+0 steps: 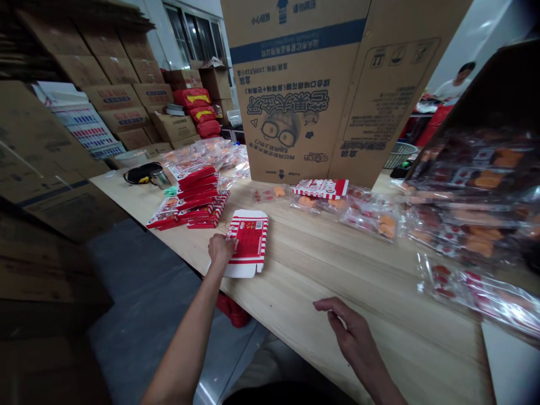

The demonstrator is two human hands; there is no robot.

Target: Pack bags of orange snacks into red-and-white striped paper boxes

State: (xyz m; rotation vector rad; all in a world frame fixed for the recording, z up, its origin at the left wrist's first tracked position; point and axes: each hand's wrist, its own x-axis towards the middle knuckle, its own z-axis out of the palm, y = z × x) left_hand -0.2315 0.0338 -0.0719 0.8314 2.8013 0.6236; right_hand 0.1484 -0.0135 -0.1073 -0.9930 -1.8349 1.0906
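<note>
My left hand [221, 248] grips the near left edge of a flat red-and-white striped carton [248, 243] that lies on the wooden table [312, 270]. My right hand [345, 326] hovers low over the table's near edge, fingers loosely curled and apart, holding nothing. A pile of similar flat red cartons [192, 197] lies just beyond the left hand. Another striped carton [321, 188] rests further back.
A tall brown shipping box [320, 84] stands upright at the back of the table. Clear snack packets [472, 225] cover the right side. Stacked cardboard boxes [118, 90] fill the left background. A person [455, 81] sits far back right. Grey floor lies to the left.
</note>
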